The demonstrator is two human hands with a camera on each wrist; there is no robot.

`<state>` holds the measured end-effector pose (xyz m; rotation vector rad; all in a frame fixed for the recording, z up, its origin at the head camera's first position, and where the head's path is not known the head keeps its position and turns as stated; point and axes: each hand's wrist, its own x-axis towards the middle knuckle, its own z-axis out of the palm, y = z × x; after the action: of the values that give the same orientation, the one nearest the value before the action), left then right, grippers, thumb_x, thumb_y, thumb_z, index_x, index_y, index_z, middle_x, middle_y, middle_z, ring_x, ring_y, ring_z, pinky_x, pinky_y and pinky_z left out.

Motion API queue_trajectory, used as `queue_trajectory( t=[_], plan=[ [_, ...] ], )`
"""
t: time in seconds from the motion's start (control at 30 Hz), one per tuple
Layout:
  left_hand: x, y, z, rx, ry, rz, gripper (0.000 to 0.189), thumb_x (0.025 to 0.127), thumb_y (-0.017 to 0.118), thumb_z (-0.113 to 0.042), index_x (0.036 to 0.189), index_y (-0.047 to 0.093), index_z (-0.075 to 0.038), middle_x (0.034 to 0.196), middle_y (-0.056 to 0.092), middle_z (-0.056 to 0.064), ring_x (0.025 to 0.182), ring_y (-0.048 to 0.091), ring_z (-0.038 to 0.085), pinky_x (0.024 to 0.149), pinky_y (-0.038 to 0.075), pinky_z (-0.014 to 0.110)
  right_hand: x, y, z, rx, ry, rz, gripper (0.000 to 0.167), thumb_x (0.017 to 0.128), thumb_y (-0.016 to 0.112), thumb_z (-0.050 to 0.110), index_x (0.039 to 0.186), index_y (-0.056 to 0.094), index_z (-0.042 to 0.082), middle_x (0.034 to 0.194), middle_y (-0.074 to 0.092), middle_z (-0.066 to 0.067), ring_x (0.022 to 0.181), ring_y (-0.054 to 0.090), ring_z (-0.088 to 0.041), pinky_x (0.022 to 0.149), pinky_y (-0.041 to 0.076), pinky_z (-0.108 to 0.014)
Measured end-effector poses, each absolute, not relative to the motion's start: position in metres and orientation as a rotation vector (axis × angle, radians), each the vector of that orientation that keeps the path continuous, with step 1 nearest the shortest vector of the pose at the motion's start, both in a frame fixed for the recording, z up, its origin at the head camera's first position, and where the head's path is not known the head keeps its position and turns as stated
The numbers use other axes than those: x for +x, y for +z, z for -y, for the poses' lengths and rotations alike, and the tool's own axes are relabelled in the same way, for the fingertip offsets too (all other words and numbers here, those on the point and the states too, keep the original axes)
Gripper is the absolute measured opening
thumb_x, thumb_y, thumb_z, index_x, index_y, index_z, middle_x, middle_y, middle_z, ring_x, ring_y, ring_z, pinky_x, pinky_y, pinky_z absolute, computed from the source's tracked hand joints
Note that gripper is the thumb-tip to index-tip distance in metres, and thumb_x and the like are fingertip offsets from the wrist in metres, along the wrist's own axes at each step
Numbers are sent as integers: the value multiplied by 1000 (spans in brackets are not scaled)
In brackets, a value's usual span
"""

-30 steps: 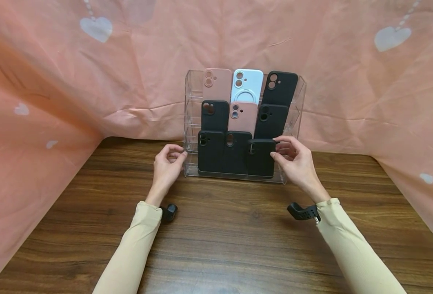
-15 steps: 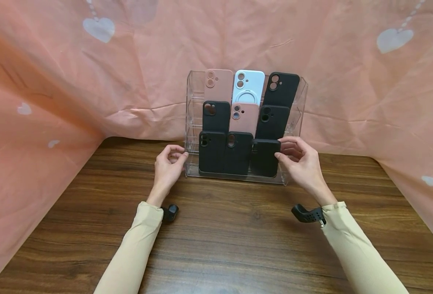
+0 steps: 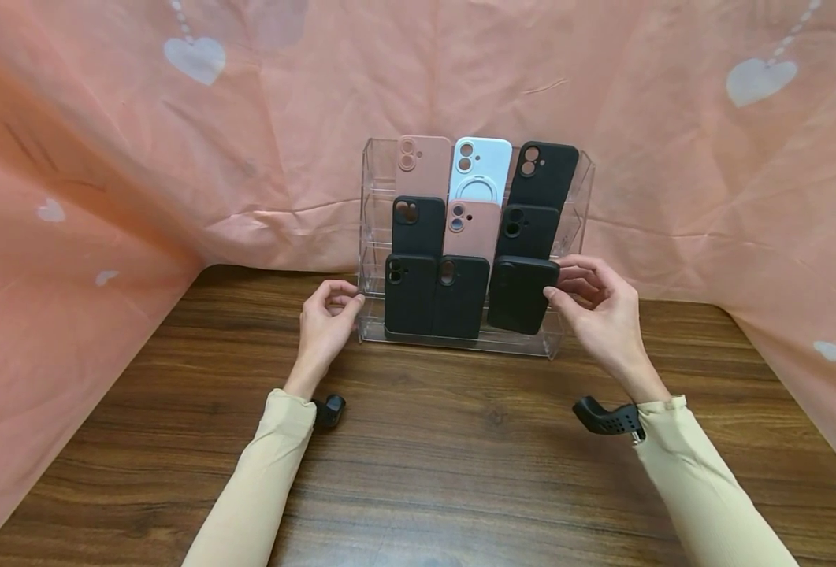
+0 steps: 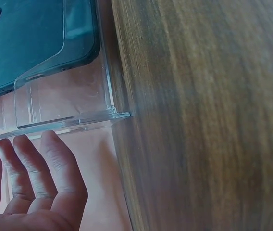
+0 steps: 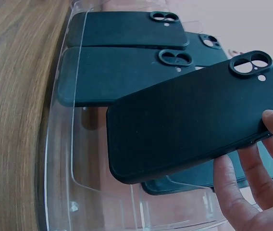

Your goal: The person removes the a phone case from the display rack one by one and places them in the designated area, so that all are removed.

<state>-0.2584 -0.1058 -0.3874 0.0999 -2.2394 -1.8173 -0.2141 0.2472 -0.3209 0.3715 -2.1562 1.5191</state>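
My right hand (image 3: 603, 315) pinches a black phone case (image 3: 524, 295) by its right edge, thumb on its face and fingers behind. In the right wrist view, this black case (image 5: 189, 115) is tilted in front of the clear stepped stand (image 5: 59, 192), its two camera holes at the upper corner. At the other side, my left hand (image 3: 325, 327) holds the left side panel of the stand (image 3: 371, 315) between thumb and fingertips. Two more black cases, a left one (image 3: 409, 295) and a middle one (image 3: 460, 295), lean in the front row.
Behind, a black case (image 3: 418, 224), a pink case (image 3: 473, 224) and another black case (image 3: 527, 228) form the middle row. A pink (image 3: 425, 169), a white (image 3: 481, 165) and a black case (image 3: 544, 173) top the stand. Pink cloth (image 3: 283, 118) encloses the wooden table (image 3: 425, 441).
My right hand has drawn the black case up and to the right, out of the front row's right-hand spot, tilting it. The left hand stays at the stand's side.
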Motion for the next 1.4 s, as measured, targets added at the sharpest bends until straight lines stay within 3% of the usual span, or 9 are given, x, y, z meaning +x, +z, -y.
queue_trajectory(
  t=[0.27, 0.47, 0.6, 1.07, 1.4],
  plan=[
    [-257, -387, 106, 106, -1817, 2241, 17, 95, 71, -20, 110, 68, -11, 90, 66, 1, 85, 73, 30, 62, 59, 22, -208, -318, -248, 476, 1712, 2008, 39, 83, 72, -15, 118, 66, 0, 98, 72, 3, 83, 71, -6, 77, 61, -16],
    [-257, -386, 106, 105, -1820, 2245, 17, 95, 71, -20, 110, 68, -11, 91, 66, 2, 81, 72, 23, 64, 62, 27, -203, -319, -248, 472, 1749, 2002, 38, 83, 69, -17, 117, 65, 0, 97, 73, 3, 81, 72, -8, 72, 61, -16],
    [-258, -387, 106, 101, -1819, 2245, 17, 95, 71, -20, 110, 68, -11, 92, 67, 3, 78, 71, 19, 62, 59, 23, -201, -321, -246, 474, 1795, 1995, 40, 82, 68, -20, 116, 65, -1, 93, 74, 3, 76, 73, -8, 69, 62, -19],
    [-258, -385, 107, 95, -1825, 2251, 16, 95, 71, -20, 109, 68, -12, 92, 68, 4, 84, 73, 29, 62, 59, 23, -197, -332, -240, 526, 1932, 1992, 44, 83, 65, -23, 118, 65, 5, 96, 74, 3, 75, 76, -8, 66, 64, -26],
    [-259, -384, 107, 103, -1811, 2250, 16, 95, 71, -19, 109, 68, -13, 88, 67, 0, 80, 70, 26, 59, 58, 22, -196, -343, -234, 571, 2087, 1990, 47, 87, 61, -22, 118, 65, 12, 98, 74, 3, 81, 77, -9, 68, 65, -28]
  ],
)
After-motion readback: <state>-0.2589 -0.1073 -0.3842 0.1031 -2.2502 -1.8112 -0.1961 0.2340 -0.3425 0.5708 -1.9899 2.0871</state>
